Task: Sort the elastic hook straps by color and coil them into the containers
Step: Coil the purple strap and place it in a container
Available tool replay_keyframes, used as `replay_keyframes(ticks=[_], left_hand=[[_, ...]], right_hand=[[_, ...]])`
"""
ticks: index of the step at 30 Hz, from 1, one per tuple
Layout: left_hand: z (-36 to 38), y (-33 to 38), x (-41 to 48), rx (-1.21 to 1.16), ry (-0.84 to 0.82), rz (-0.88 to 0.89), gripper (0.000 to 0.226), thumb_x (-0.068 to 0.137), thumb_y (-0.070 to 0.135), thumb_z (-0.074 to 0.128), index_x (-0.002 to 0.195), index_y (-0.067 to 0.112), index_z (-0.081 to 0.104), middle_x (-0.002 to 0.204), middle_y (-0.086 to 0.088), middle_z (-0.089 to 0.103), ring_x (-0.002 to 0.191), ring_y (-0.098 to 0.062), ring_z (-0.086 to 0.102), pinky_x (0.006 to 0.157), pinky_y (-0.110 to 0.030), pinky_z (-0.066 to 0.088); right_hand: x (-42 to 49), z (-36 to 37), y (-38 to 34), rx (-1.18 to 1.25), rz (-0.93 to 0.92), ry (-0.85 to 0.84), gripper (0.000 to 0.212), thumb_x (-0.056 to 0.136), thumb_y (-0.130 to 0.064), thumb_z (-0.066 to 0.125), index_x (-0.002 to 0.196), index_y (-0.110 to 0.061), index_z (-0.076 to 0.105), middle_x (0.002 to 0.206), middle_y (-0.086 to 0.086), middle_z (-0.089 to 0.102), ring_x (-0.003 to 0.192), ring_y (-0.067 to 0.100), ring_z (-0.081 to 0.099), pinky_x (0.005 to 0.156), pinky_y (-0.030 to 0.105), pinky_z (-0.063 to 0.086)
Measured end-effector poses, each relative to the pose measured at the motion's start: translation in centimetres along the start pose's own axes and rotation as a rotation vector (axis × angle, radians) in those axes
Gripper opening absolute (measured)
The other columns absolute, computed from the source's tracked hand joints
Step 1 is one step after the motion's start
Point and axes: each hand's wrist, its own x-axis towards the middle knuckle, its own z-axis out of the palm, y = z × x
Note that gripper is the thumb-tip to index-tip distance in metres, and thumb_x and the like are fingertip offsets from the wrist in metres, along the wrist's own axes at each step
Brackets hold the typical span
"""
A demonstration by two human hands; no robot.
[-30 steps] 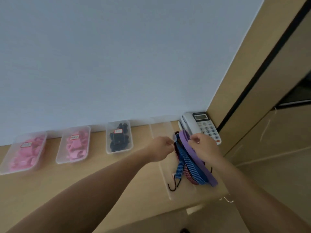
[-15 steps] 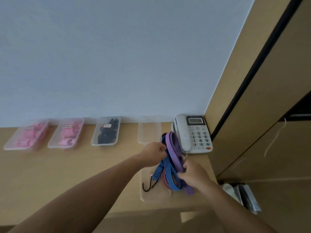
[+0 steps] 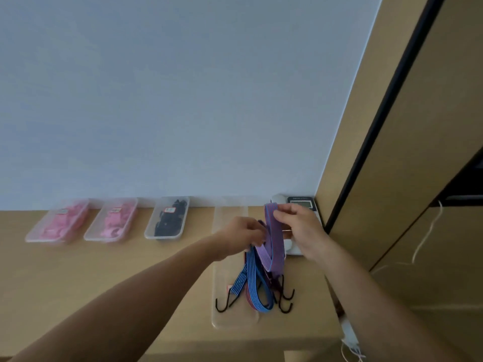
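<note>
near container [image 3: 230, 320]: lies under the hanging blue straps [image 3: 248, 283].
left hand [image 3: 239, 236]: grips the blue straps at their top.
right hand [image 3: 300, 227]: pinches the purple strap [image 3: 274, 244], held high.
step: likely separating purple from blue.
next: draw purple clear, then coil.

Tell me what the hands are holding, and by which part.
The right hand pinches the purple strap at its top bend. The left hand grips the blue straps near their upper part.

Both bare forearms extended forward, converging. Left hand [image 3: 243, 235] gripped the strap bundle [image 3: 251, 273], fingers curled. Right hand [image 3: 300, 226], slightly higher, pinched the purple strap [image 3: 271, 231] near its top.
</note>
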Motion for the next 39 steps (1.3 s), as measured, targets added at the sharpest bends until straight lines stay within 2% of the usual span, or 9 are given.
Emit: replay_keyframes(ticks=[6,15,20,24,27,31,34,36,39], left_hand=[[-2.4,2.7,1.0,-0.386,0.116,-0.120,0.026,0.094,0.025,0.044,0.089,0.012,0.066,0.083,-0.006,0.075,0.077,-0.024,0.069,0.065,-0.029,0.044],[-4.6,4.6,2.2,-0.564,-0.138,-0.099,0.059,0.098,0.050,0.027,0.095,0.007,0.069,0.089,-0.012,0.073,0.073,-0.024,0.068,0.073,-0.035,0.045],[-5.8,8.2,2.4,-0.472,-0.075,0.099,0.015,0.095,0.019,0.058,0.089,0.009,0.068,0.083,-0.007,0.071,0.066,-0.017,0.067,0.065,-0.027,0.053],[-6.4,9.4,1.2,-0.497,-0.144,0.204,0.011,0.085,0.004,0.056,0.078,0.008,0.063,0.076,-0.012,0.066,0.066,-0.023,0.060,0.067,-0.032,0.044],[-6.7,9.1,-0.3,-0.463,-0.324,0.270,0.009,0.073,0.006,0.063,0.071,0.014,0.061,0.077,-0.013,0.060,0.068,-0.023,0.055,0.064,-0.031,0.040],[-7.3,8.2,-1.5,-0.278,-0.560,0.275,0.022,0.076,-0.001,0.062,0.070,0.021,0.061,0.070,0.006,0.066,0.065,-0.010,0.064,0.060,-0.018,0.047],[-8.0,7.7,-1.8,-0.160,-0.656,0.240,0.019,0.075,0.003,0.061,0.094,0.003,0.060,0.089,-0.005,0.071,0.083,-0.015,0.069,0.076,-0.025,0.054],[-9.0,7.8,-1.5,-0.186,-0.613,0.201,0.040,0.076,0.009,0.054,0.114,0.003,0.062,0.112,-0.017,0.067,0.100,-0.026,0.065,0.087,-0.035,0.052],[-10.7,8.6,-0.5,-0.478,-0.354,0.089,0.053,0.084,0.024,0.047,0.128,-0.003,0.059,0.123,-0.022,0.066,0.102,-0.032,0.064,0.080,-0.035,0.052]], right_hand=[[0.3,0.9,-2.7,0.040,-0.094,-0.023,0.013,0.087,-0.002,0.063,0.088,-0.012,0.071,0.076,0.008,0.071,0.065,0.021,0.062,0.061,0.030,0.047],[-0.9,2.4,-5.7,0.035,-0.261,-0.022,0.012,0.070,-0.005,0.068,0.072,-0.016,0.071,0.070,0.003,0.067,0.062,0.014,0.060,0.054,0.024,0.046],[-1.5,1.8,-5.0,-0.042,-0.138,-0.131,0.013,0.074,-0.019,0.063,0.072,-0.008,0.070,0.070,0.012,0.067,0.058,0.020,0.058,0.052,0.025,0.042],[-0.3,1.2,-4.5,0.081,0.141,0.161,0.049,0.099,-0.043,0.042,0.085,-0.003,0.066,0.070,0.015,0.073,0.050,0.022,0.062,0.042,0.022,0.041],[0.1,1.6,-5.6,0.348,0.231,0.142,0.063,0.098,-0.055,0.044,0.108,0.006,0.057,0.069,0.020,0.070,0.051,0.027,0.064,0.041,0.026,0.047],[0.2,2.8,-8.1,0.439,0.146,0.052,0.030,0.093,-0.023,0.063,0.102,0.005,0.056,0.069,0.018,0.069,0.052,0.026,0.067,0.047,0.029,0.053],[0.3,3.8,-9.7,0.366,0.012,0.069,0.013,0.089,0.000,0.061,0.102,-0.002,0.061,0.076,0.014,0.068,0.057,0.022,0.066,0.057,0.031,0.051],[0.1,4.1,-10.6,0.317,-0.112,0.123,0.026,0.087,0.008,0.056,0.107,-0.008,0.060,0.070,0.008,0.069,0.055,0.018,0.063,0.056,0.030,0.049],[-0.8,4.1,-10.7,0.223,-0.273,0.072,0.032,0.084,0.016,0.049,0.100,-0.008,0.061,0.072,0.005,0.067,0.056,0.014,0.062,0.051,0.026,0.049]])
